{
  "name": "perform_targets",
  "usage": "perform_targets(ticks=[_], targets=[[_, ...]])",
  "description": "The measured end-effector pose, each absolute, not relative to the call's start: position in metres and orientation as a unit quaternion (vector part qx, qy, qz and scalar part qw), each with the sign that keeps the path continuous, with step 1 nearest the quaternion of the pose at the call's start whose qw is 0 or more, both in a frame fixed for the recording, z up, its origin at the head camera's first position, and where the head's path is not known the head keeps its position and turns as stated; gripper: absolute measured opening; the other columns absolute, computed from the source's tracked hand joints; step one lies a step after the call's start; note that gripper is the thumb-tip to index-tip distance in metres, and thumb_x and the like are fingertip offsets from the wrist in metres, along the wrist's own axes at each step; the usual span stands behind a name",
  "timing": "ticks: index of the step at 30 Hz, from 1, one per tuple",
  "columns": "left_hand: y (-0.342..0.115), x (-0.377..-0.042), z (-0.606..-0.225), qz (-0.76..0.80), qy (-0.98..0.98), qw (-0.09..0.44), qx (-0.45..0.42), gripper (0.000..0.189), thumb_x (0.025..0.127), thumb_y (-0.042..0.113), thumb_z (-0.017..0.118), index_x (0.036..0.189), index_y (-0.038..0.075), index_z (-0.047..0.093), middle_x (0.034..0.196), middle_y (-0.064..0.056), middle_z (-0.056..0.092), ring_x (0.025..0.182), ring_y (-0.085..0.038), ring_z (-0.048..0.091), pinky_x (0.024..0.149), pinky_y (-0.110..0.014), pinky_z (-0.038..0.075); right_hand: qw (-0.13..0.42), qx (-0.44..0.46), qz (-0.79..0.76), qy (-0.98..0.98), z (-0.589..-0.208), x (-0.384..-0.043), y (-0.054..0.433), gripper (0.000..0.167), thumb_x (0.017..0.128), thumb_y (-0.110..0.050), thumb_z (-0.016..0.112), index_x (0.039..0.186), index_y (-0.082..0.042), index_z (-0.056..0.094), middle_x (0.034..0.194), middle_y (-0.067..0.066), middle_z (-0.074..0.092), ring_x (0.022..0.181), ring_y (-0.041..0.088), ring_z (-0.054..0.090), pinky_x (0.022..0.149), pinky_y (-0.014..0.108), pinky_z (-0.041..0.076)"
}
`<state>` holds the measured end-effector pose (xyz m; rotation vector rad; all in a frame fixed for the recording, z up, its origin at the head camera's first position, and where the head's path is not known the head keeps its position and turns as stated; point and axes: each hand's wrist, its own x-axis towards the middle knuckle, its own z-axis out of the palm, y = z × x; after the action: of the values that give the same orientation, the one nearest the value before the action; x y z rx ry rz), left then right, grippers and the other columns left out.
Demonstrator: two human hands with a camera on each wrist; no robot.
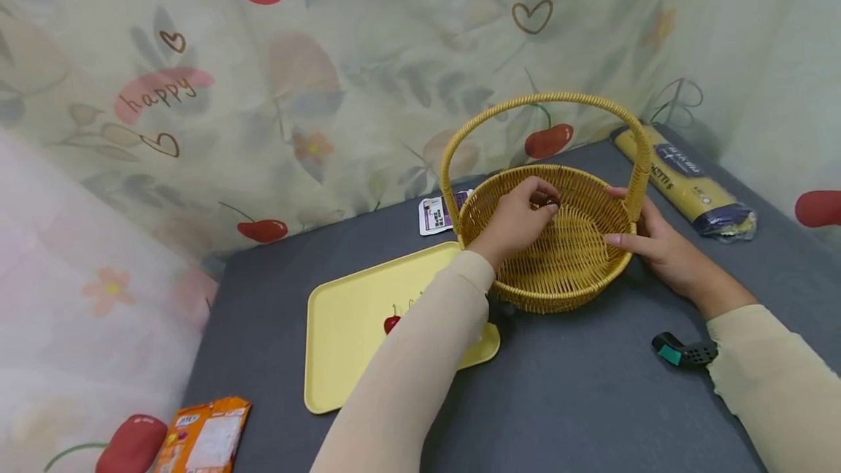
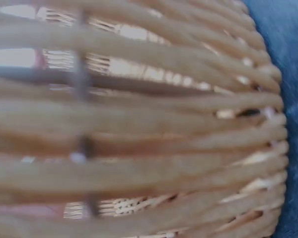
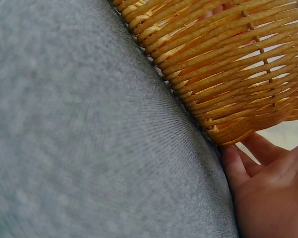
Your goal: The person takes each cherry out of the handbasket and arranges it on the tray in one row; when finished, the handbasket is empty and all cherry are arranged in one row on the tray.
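Observation:
A yellow wicker basket (image 1: 558,298) with a tall arched handle stands on the grey table. My left hand (image 1: 519,217) reaches inside it, fingers curled, pinching a small dark cherry (image 1: 550,201) that the fingers mostly hide. At the basket's right side my right hand (image 1: 657,247) grips the rim by the foot of the handle, thumb over the edge. The right wrist view has this hand against the woven wall (image 3: 228,69). Woven strands (image 2: 164,114) fill the left wrist view. Under my left forearm, a pale yellow tray (image 1: 348,356) bears a red cherry (image 1: 392,324) and a few stems.
Behind the tray lies a small white and purple packet (image 1: 435,216). A yellow spaghetti pack (image 1: 690,181) rests at the back right. An orange packet (image 1: 204,436) is at the front left. A black strap (image 1: 683,351) shows at my right wrist. Printed curtains (image 1: 368,93) hang behind the table.

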<state>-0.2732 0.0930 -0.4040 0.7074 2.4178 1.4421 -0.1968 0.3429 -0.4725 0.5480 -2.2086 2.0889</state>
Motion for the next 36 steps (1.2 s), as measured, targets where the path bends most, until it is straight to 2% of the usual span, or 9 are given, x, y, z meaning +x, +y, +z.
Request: perform_targets(ticks=[4,7,10,14,19,24,28,33,36], targets=[[0.085,-0.269,-0.399,0.523,0.809,0.107,0.247,0.026,0.116,0.015,0.056,0.137,0.02,0.07,0.118,0.007,0.067,0.107,-0.016,0.068,0.081,-0.028,0.054,0.029,0.189,0.689,-0.7,-0.474,-0.197,0.341,0.072,0.107,0.009,0.056,0.168,-0.016,0.029,0.165,0.019,0.026,0.141,0.024,0.039,0.101,0.019,0.043],[0.075,-0.263,-0.394,0.539,0.798,0.1,0.251,0.024,0.116,0.013,0.056,0.135,0.017,0.071,0.117,0.006,0.067,0.105,-0.014,0.069,0.084,-0.03,0.056,0.032,0.19,0.693,-0.695,-0.474,-0.197,0.342,0.07,0.107,0.01,0.056,0.168,-0.015,0.03,0.164,0.019,0.026,0.141,0.023,0.04,0.1,0.019,0.043],[0.064,-0.257,-0.391,0.584,0.765,0.106,0.25,0.021,0.115,0.008,0.057,0.133,0.009,0.067,0.116,-0.001,0.065,0.103,-0.023,0.074,0.09,-0.036,0.061,0.032,0.188,0.694,-0.694,-0.473,-0.196,0.342,0.07,0.107,0.009,0.056,0.167,-0.016,0.03,0.164,0.019,0.026,0.14,0.023,0.04,0.1,0.019,0.043],[0.048,-0.25,-0.388,0.622,0.733,0.099,0.255,0.024,0.115,0.005,0.054,0.135,0.007,0.066,0.12,-0.004,0.064,0.103,-0.036,0.074,0.091,-0.046,0.062,0.029,0.183,0.69,-0.7,-0.472,-0.195,0.343,0.07,0.108,0.009,0.056,0.168,-0.017,0.029,0.164,0.018,0.025,0.14,0.023,0.039,0.099,0.019,0.043],[0.026,-0.241,-0.387,0.61,0.743,0.064,0.268,0.027,0.116,0.012,0.056,0.138,0.011,0.071,0.121,0.001,0.067,0.106,-0.029,0.069,0.092,-0.047,0.058,0.025,0.184,0.691,-0.698,-0.471,-0.195,0.341,0.071,0.108,0.009,0.055,0.168,-0.017,0.028,0.164,0.018,0.024,0.14,0.024,0.038,0.099,0.019,0.043],[0.004,-0.228,-0.387,0.648,0.715,0.068,0.253,0.023,0.112,0.006,0.063,0.134,0.003,0.067,0.115,-0.008,0.069,0.102,-0.026,0.072,0.093,-0.046,0.06,0.021,0.19,0.697,-0.691,-0.472,-0.196,0.339,0.071,0.107,0.01,0.055,0.168,-0.016,0.028,0.165,0.017,0.023,0.14,0.023,0.039,0.099,0.019,0.043],[-0.013,-0.218,-0.39,0.679,0.686,0.076,0.248,0.024,0.109,-0.001,0.064,0.133,-0.002,0.063,0.118,-0.014,0.067,0.104,-0.03,0.073,0.094,-0.043,0.061,0.025,0.195,0.7,-0.687,-0.472,-0.196,0.339,0.071,0.107,0.011,0.054,0.168,-0.015,0.029,0.163,0.017,0.025,0.138,0.02,0.043,0.099,0.019,0.044],[-0.033,-0.207,-0.396,0.647,0.722,0.05,0.242,0.025,0.11,0.01,0.066,0.135,0.009,0.071,0.119,-0.008,0.068,0.104,-0.042,0.065,0.086,-0.047,0.058,0.025,0.194,0.7,-0.687,-0.472,-0.197,0.34,0.072,0.106,0.012,0.054,0.168,-0.016,0.029,0.162,0.017,0.026,0.138,0.02,0.042,0.098,0.019,0.044],[-0.043,-0.201,-0.399,0.635,0.736,0.046,0.23,0.024,0.11,0.014,0.068,0.133,0.011,0.072,0.118,-0.006,0.069,0.102,-0.04,0.064,0.085,-0.051,0.056,0.024,0.191,0.698,-0.69,-0.473,-0.197,0.34,0.072,0.106,0.011,0.055,0.168,-0.017,0.029,0.163,0.017,0.025,0.138,0.021,0.041,0.098,0.019,0.044]])
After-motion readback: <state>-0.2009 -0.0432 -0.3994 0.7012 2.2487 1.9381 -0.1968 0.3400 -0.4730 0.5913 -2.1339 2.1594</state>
